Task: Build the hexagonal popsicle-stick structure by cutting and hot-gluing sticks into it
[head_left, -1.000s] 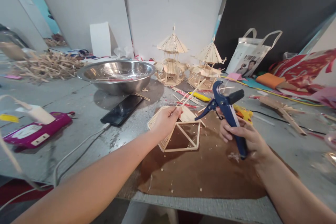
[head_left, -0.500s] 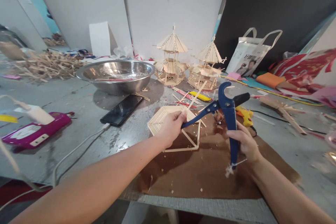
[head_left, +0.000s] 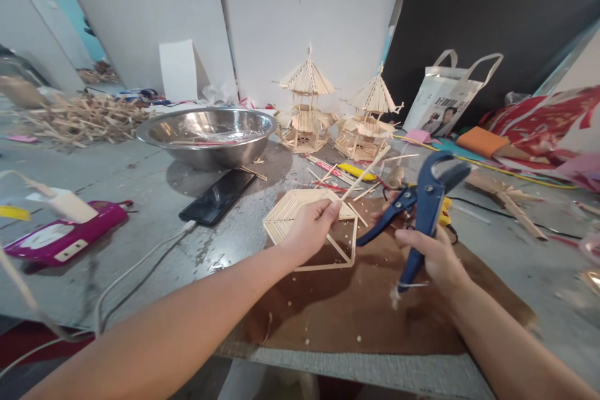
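Observation:
My left hand pinches a thin wooden stick that points up and to the right. Under and beside that hand lies a flat polygonal stick frame, partly filled with slats. My right hand grips a blue cutter by its handles, its hooked jaw apart from the stick. A brown mat lies beneath both hands.
Two stick pagodas stand at the back beside a steel bowl. A phone and a purple power strip lie left; a yellow knife and a yellow tool lie beyond the mat.
The blue cutter has swung right and tilted, and its lower handle is away from my left hand. My left hand has shifted slightly right with the stick.

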Tool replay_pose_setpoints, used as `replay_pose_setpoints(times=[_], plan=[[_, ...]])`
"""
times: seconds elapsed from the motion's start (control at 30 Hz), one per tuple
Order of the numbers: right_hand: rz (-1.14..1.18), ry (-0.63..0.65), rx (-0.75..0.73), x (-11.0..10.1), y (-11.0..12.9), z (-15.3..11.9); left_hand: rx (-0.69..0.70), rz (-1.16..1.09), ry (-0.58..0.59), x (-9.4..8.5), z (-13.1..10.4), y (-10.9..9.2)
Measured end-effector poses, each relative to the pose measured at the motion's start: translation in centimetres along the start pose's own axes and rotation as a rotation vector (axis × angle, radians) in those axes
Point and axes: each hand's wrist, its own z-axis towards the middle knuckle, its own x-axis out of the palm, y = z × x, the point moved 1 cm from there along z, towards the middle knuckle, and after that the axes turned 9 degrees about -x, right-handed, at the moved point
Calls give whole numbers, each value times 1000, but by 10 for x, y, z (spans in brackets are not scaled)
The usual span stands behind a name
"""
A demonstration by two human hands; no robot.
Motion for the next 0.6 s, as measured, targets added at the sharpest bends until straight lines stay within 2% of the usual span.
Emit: replay_pose_setpoints(times=[0.07, 0.13, 0.2, 0.27, 0.37, 0.6], plan=[[-188, -74, -1, -8, -1, 3, 51, 32, -48, -6, 3, 3], [-481, -118, -59, -14, -3, 5, 99, 66, -75, -11, 4, 4], [-785, -79, -138, -15, -7, 6, 133, 103, -85, -12, 3, 4], [-970, 19, -185, -11, -10, 6, 152, 128, -87, -12, 2, 3], [-1052, 139, -201, -4, -12, 4, 173, 144, -80, -11, 0, 2], [-1046, 303, -210, 5, -10, -1, 253, 165, -11, -7, -1, 6]])
